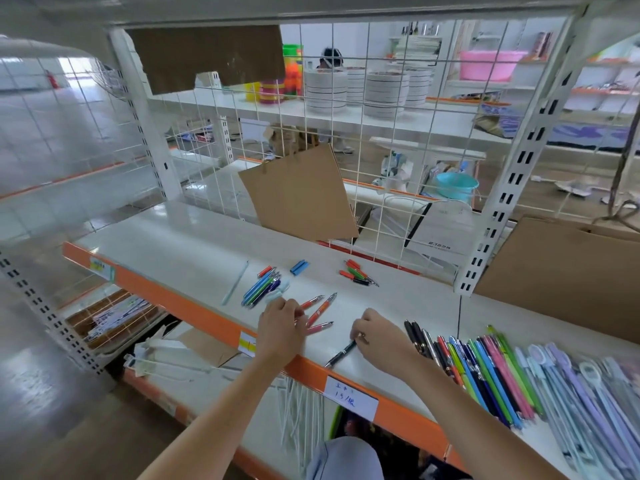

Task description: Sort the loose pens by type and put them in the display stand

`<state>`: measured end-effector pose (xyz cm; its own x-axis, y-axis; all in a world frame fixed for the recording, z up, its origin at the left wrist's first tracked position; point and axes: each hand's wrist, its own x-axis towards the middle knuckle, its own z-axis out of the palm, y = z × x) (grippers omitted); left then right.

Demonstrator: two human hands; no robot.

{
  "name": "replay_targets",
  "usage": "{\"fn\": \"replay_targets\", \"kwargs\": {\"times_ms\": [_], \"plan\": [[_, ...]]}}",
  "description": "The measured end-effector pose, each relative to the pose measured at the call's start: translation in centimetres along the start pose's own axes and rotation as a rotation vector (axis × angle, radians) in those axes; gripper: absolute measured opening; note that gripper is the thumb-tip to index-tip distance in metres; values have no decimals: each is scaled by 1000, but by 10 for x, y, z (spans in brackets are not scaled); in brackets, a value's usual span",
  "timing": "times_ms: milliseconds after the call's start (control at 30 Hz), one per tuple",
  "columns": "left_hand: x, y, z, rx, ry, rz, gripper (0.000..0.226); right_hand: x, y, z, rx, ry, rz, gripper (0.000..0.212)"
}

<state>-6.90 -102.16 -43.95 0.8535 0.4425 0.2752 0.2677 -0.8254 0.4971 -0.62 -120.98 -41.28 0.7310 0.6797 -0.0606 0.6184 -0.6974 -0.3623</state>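
Fingers of the left hand [281,328] curl around the ends of the orange pens [320,311]; right-hand [377,337] fingers pinch a black pen [341,354].

Both hands rest on the white shelf [194,251] near its orange front edge. Blue pens [261,287] lie bunched behind the left hand, short red and green pens [356,273] farther back, and a sorted row of coloured pens [485,372] just right of the right hand.

Handwritten "1 9 /", flanked by unclear characters, on the white shelf-edge label [350,397].
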Motion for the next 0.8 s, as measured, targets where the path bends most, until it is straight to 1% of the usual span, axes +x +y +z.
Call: {"fn": "replay_targets", "kwargs": {"times_ms": [67, 167, 300, 400, 500, 633, 700, 800], "plan": [[10, 1, -1, 22, 1, -6, 19, 2, 2, -2, -21, 10, 33, 25], [20, -2, 3, 18, -43, -41, 19, 8, 2, -5, -9, 48, 52, 24], [19, -9, 1, -183, -34, -87, 18, 27, -12, -8, 46, 84, -33, 23], [16, -20, -6, -235, 33, -110, 25, 48, -32, -3, 72, 74, -98, 23], [12, -28, -10, -201, 26, -134, 23, 68, -50, 4, 73, 72, -89, 26], [12, -29, -11, -122, -70, -138, 14, 86, -57, 8, 1, 31, -27, 31], [15, -26, -11, -94, -101, -128, 20, 90, -55, 7, -59, -16, -12, 29], [20, -21, -9, -65, -99, -116, 26, 88, -47, 7, -99, -44, 34, 28]]}}
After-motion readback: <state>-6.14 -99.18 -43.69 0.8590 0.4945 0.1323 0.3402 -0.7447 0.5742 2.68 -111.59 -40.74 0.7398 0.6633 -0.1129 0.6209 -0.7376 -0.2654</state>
